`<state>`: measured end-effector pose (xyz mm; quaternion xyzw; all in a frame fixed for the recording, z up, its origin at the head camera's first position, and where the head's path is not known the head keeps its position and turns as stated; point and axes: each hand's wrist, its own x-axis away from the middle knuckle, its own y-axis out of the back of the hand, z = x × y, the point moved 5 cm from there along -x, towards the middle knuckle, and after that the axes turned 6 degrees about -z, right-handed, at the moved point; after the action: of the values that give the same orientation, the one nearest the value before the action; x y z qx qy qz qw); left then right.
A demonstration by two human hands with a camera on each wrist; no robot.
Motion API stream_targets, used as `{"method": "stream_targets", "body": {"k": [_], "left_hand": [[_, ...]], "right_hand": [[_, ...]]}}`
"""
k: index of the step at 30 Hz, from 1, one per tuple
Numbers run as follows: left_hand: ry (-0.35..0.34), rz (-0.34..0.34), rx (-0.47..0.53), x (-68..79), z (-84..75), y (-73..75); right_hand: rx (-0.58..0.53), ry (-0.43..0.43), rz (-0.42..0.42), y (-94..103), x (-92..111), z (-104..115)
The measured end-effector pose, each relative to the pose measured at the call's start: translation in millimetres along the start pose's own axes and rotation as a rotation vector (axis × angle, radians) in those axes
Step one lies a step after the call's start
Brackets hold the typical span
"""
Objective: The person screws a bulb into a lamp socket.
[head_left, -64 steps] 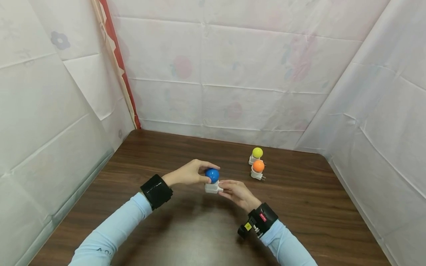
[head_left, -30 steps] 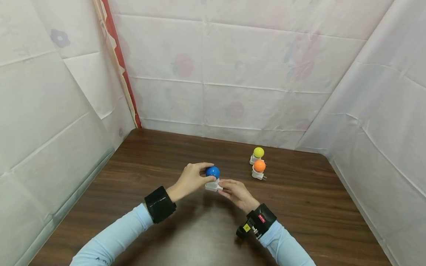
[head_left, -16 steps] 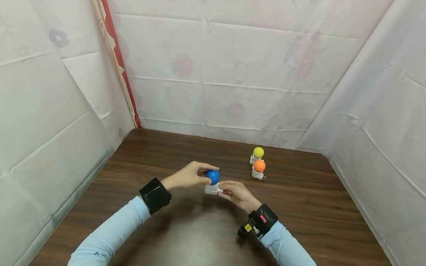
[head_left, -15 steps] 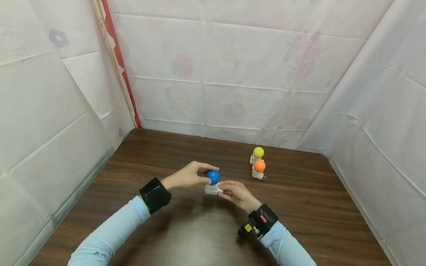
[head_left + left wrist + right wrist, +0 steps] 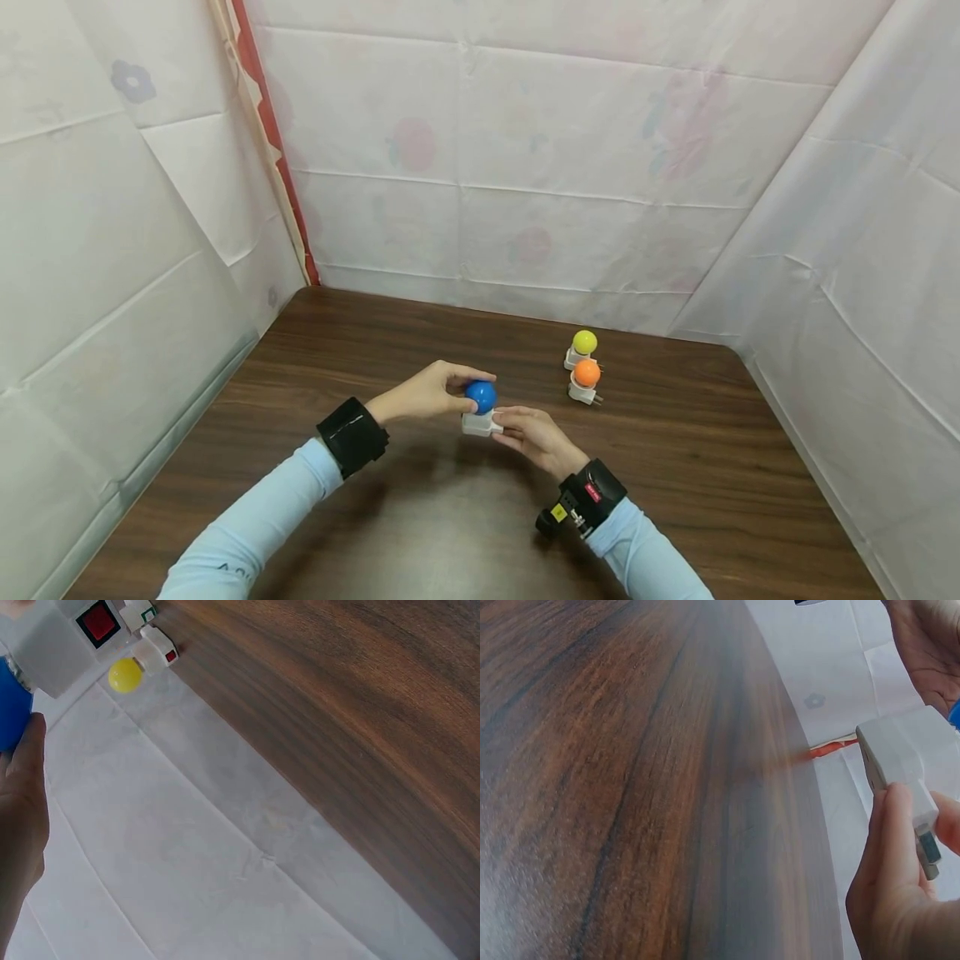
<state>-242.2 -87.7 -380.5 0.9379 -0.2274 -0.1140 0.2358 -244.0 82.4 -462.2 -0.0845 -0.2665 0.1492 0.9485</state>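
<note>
Between thumb and fingers, my left hand (image 5: 429,392) pinches a blue light bulb (image 5: 482,396). Directly below the bulb is a white plug-in lamp socket (image 5: 477,423), which my right hand (image 5: 538,439) grips at its plug end. In the right wrist view, two metal prongs (image 5: 928,851) stick out of the socket between the fingers. A dark red square switch (image 5: 98,622) shows on the socket in the left wrist view, with a bit of silvery screw thread (image 5: 21,675) between socket and bulb. Both pieces are held above the table.
A yellow bulb (image 5: 585,342) and an orange bulb (image 5: 587,372), each in its own white plug-in socket, stand on the dark wooden table (image 5: 360,333) toward the back right. White patterned sheets (image 5: 480,167) enclose the table at the back and sides.
My left hand swung slightly, its wrist dipping lower a second ago and then rising again, with fingers remaining around the blue bulb. The right hand keeps its grip on the socket, almost still.
</note>
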Motion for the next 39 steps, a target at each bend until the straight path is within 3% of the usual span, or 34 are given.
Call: {"method": "stream_targets", "body": {"k": [3,9,14,20,29,33,39], "left_hand": [[-0.011,-0.084,-0.026,-0.9,-1.8,-1.4],[0.014,-0.361,-0.145,-0.8,-8.5,-2.8],[0.033,-0.43,-0.145,-4.4,-10.9,-4.6],[0.034,-0.389,-0.132,-8.7,-7.5,-4.0],[-0.039,-0.166,-0.013,-12.7,-1.6,-5.3],[-0.057,-0.097,0.008,-13.4,-0.1,-6.3],[-0.044,-0.056,0.0,-9.4,-16.2,-5.9]], "right_hand": [[-0.015,0.011,-0.014,0.4,-1,3],[-0.051,0.049,-0.038,1.9,-3,12],[-0.068,0.049,-0.051,3.9,-4,15],[-0.066,0.035,-0.075,7.1,-6,13],[-0.066,0.037,-0.06,9.4,-5,12],[-0.064,0.025,-0.058,10.7,-5,11],[-0.05,0.019,-0.056,11.9,-3,11]]}}
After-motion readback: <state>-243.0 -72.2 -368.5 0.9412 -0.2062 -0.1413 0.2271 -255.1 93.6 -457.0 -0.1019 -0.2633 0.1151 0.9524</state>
